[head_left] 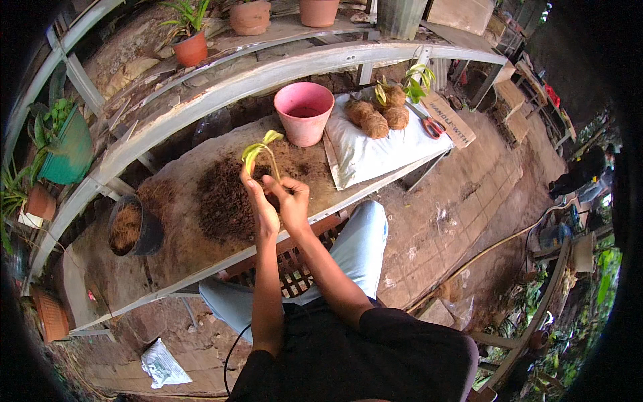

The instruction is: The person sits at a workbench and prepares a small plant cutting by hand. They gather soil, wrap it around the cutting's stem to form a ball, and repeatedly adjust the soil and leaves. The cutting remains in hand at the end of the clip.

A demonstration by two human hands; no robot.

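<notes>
A small plant cutting with limp yellow-green leaves is held upright over the table's middle. My right hand pinches its thin stem low down, fingers bent. Close beside it, my left hand is curled about the cutting's lower part, its fingertips reaching up to the drooping leaf. The cutting's base is hidden between my hands. Below and behind them, a heap of dark crumbly soil spreads over the tabletop. Just beyond my hands stands a pink pot, its inside dark toward the bottom.
On a white sack at the right lie brown fibre-wrapped root balls with leafy shoots and red-handled scissors. A black pot of brown fibre lies tilted at left. A metal rail curves behind. A slatted crate sits below the table.
</notes>
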